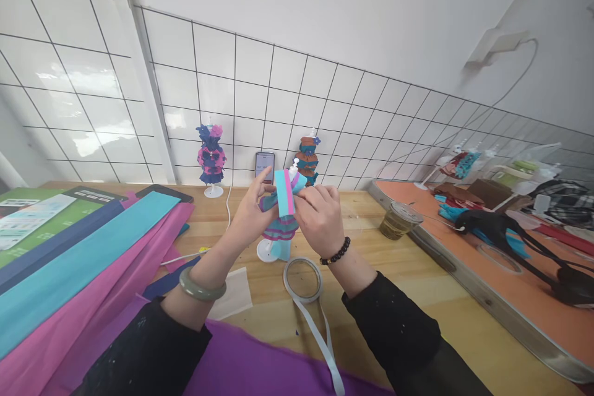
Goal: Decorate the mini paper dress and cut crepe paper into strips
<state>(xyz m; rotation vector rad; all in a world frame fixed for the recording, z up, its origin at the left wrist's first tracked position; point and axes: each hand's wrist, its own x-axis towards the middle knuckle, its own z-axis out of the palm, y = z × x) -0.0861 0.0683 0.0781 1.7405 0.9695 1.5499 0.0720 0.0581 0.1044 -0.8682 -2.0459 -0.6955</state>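
A small doll dress form (278, 229) in turquoise, pink and purple stripes stands upright on a white round base (266, 251), its white top knob (294, 166) showing. A turquoise and pink striped strip (284, 193) lies across its upper part. My left hand (253, 207) grips the form's left side with thumb and curled fingers, the index finger pointing up. My right hand (321, 213) pinches the strip's right end near the top; its fingertips partly hide what they hold.
Behind stand two dressed forms, one navy and pink (211, 154), one brown and teal (308, 154), and a phone (265, 164). A tape roll (302, 278), purple sheet (269, 359) and turquoise sheet (93, 260) lie nearer. A cup (400, 221) stands right, beside an orange-topped table (464, 284).
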